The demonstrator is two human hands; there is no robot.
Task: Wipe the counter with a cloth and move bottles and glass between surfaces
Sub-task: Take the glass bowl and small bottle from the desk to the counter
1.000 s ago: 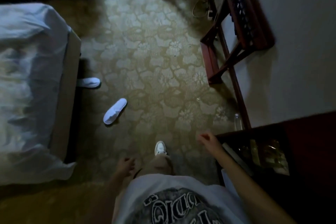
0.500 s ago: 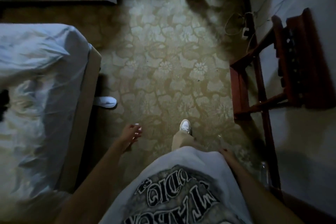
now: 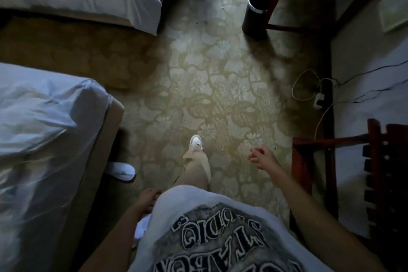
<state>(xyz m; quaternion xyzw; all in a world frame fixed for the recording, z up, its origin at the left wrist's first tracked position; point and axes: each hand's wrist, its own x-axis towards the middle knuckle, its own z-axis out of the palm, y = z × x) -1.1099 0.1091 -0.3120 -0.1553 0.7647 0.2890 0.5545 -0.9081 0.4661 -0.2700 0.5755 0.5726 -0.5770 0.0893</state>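
The only lettering in view stands on the white T-shirt [image 3: 220,232] the person wears, printed in pale, dark-outlined gothic-style letters over a grey mottled panel on its front. From the head camera the print reads upside down. The upper line as it appears looks like "STUDIO", though its first letters are partly lost in the fold of the cloth. The larger line below it runs off the bottom edge of the picture and is cut through, so only fragments of letters show and the word cannot be made out. No other text, label, brand mark or number can be read anywhere else.
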